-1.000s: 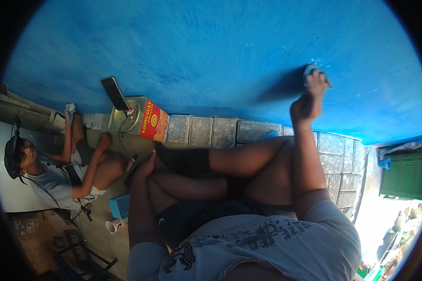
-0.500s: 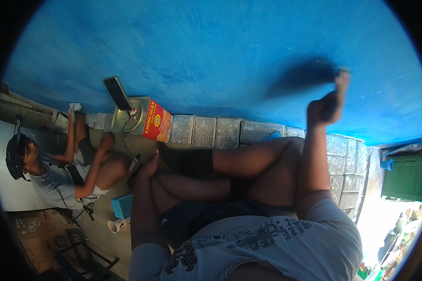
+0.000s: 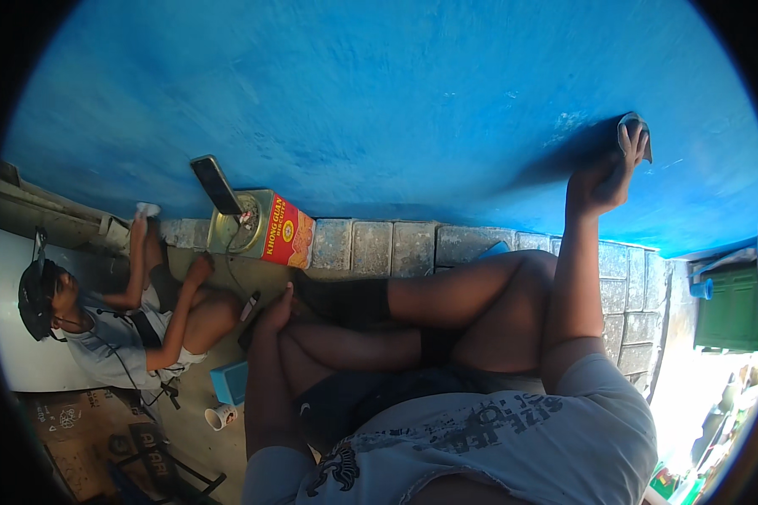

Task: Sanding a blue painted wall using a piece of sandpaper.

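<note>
My right hand (image 3: 615, 172) reaches up to the blue wall (image 3: 379, 109), its fingers pressing a small bent sheet of sandpaper (image 3: 646, 145) against the surface. The sheet is greyish with a brown edge, and a dark shadow falls beside it. Low at the left, my left hand (image 3: 274, 313) rests by my foot and crossed lower leg; its fingers are mostly hidden. A dark phone (image 3: 215, 184) leans upright in an open red and yellow biscuit tin (image 3: 290, 233) against the wall.
Another person (image 3: 114, 324) sits at the left, a hand with a white cloth (image 3: 148, 209) near the wall. By my left arm stand a blue box (image 3: 230, 383) and a paper cup (image 3: 221, 417). Grey blocks (image 3: 413, 244) line the wall's foot; a green container (image 3: 733, 311) is at right.
My right hand has slid to the right along the wall with the sandpaper, which now shows more clearly. My left hand stays by my foot. The view has shifted slightly.
</note>
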Tool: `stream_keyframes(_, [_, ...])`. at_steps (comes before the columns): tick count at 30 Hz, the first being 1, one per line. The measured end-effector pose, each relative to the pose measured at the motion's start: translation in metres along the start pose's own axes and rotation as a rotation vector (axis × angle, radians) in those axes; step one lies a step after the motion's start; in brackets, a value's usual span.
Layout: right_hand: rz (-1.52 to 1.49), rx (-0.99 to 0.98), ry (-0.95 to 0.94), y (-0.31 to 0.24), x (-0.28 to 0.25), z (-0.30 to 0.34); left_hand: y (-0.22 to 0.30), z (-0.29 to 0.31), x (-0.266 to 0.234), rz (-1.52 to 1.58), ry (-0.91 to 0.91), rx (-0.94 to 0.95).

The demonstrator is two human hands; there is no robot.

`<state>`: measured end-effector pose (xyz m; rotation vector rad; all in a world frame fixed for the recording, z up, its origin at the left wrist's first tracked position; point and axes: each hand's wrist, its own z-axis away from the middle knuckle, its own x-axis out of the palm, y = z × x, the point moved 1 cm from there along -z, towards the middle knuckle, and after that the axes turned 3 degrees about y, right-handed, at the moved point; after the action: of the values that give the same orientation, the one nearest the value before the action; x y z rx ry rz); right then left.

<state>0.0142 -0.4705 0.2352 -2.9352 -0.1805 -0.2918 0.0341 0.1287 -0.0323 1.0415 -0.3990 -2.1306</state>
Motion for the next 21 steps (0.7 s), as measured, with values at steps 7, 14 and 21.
stream_keyframes(7, [-0.076,-0.143,-0.284,-0.006,-0.006,0.04,0.004,-0.001,-0.003,-0.096,-0.05,-0.031])
stream_keyframes(14, [-0.009,-0.14,-0.258,-0.01,-0.007,0.045,0.023,0.004,0.001,-0.122,-0.015,0.051])
stream_keyframes(21, [-0.029,-0.073,-0.292,-0.008,-0.004,0.022,0.011,0.011,-0.011,-0.202,-0.034,0.089])
